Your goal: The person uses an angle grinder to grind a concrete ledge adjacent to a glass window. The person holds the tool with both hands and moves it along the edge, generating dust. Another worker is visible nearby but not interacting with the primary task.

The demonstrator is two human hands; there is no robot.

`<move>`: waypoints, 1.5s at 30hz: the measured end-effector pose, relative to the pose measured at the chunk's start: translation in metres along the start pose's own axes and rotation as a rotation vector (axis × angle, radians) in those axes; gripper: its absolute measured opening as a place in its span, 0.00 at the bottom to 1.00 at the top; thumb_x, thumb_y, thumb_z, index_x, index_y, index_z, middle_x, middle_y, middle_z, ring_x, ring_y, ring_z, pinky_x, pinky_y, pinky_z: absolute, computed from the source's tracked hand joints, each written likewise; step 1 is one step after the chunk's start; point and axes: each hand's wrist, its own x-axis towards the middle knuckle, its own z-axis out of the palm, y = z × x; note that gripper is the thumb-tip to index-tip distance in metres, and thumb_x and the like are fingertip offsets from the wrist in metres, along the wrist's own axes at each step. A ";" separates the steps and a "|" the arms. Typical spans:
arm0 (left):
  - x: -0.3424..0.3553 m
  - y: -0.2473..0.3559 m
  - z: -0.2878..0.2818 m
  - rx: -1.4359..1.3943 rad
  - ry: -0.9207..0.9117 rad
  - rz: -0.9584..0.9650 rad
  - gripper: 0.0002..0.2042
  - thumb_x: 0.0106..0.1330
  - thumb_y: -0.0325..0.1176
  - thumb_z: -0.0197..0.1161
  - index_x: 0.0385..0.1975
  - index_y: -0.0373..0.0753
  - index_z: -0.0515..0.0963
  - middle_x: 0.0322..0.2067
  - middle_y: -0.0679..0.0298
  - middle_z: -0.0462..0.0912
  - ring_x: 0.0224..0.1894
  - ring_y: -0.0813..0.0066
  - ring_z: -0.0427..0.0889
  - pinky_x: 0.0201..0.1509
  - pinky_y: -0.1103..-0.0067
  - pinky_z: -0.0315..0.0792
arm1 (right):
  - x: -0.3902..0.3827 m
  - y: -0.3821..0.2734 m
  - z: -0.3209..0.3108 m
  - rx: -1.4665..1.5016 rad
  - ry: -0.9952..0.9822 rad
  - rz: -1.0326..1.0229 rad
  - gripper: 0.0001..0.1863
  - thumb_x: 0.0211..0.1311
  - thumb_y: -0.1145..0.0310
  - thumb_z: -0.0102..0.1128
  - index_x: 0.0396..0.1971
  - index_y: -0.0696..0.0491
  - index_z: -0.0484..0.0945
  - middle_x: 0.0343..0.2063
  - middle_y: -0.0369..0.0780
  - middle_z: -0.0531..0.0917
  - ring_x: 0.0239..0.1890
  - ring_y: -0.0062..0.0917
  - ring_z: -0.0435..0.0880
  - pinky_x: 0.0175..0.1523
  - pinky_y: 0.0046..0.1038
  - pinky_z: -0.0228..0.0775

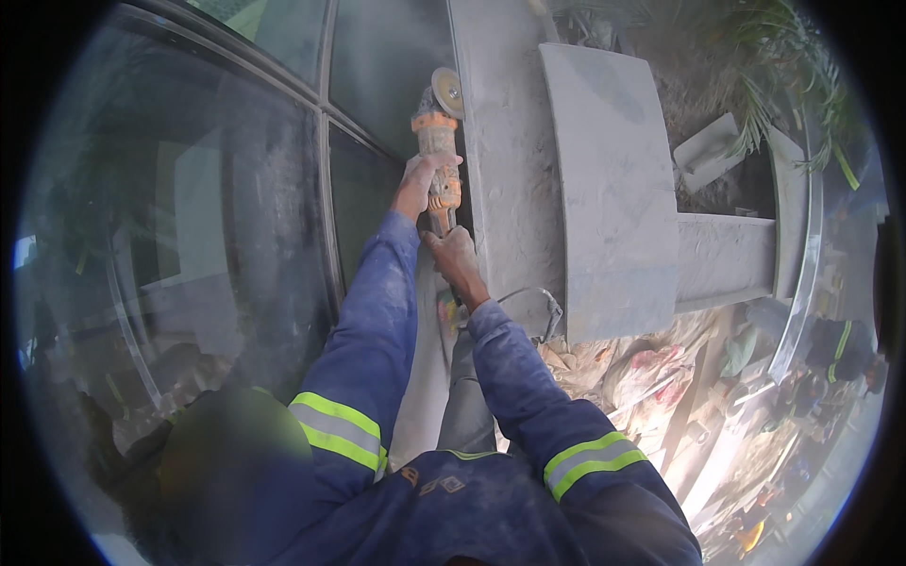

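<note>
An orange and grey angle grinder (pixel 436 137), coated in dust, is held out in front of me with both hands. Its round cutting disc (pixel 447 91) faces the edge of a pale stone slab (pixel 510 170); whether the two touch, I cannot tell. My left hand (pixel 423 181) wraps around the middle of the grinder's body. Nearer to me, my right hand (pixel 456 259) grips its rear handle. From below that hand a dark cable (pixel 540 291) loops off to the right.
Dark glass panels in a metal frame (pixel 326 141) rise along the left. A large grey slab (pixel 613 179) lies to the right. Beyond it are a loose pale block (pixel 706 153) and palm leaves (pixel 802 85). Rubble and sacking (pixel 651 377) cover the ground at lower right. Dust hangs in the air.
</note>
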 end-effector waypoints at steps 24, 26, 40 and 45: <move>-0.011 -0.010 -0.002 -0.049 -0.062 0.116 0.21 0.54 0.43 0.74 0.43 0.36 0.80 0.31 0.63 0.81 0.30 0.70 0.84 0.33 0.72 0.80 | 0.003 0.013 0.003 0.092 -0.109 0.104 0.37 0.57 0.47 0.71 0.43 0.73 0.78 0.40 0.65 0.86 0.47 0.57 0.88 0.51 0.47 0.79; -0.009 -0.009 -0.002 -0.007 -0.048 0.096 0.22 0.54 0.43 0.74 0.43 0.36 0.80 0.31 0.63 0.81 0.30 0.70 0.84 0.33 0.72 0.80 | 0.003 0.015 0.004 0.076 -0.086 0.083 0.36 0.57 0.47 0.71 0.43 0.72 0.78 0.40 0.65 0.86 0.47 0.58 0.88 0.51 0.48 0.79; -0.013 -0.008 0.000 -0.047 -0.047 0.046 0.19 0.54 0.39 0.74 0.42 0.35 0.79 0.30 0.60 0.82 0.27 0.68 0.84 0.31 0.71 0.81 | -0.001 0.030 0.016 -0.010 0.066 -0.044 0.24 0.63 0.57 0.69 0.30 0.69 0.82 0.21 0.47 0.84 0.21 0.34 0.88 0.29 0.37 0.78; -0.010 -0.004 0.002 -0.058 -0.034 0.045 0.18 0.52 0.38 0.76 0.39 0.37 0.79 0.28 0.62 0.81 0.26 0.68 0.84 0.30 0.72 0.80 | -0.003 0.010 0.002 0.091 -0.095 0.095 0.32 0.60 0.52 0.72 0.43 0.71 0.78 0.40 0.64 0.86 0.48 0.57 0.87 0.53 0.47 0.78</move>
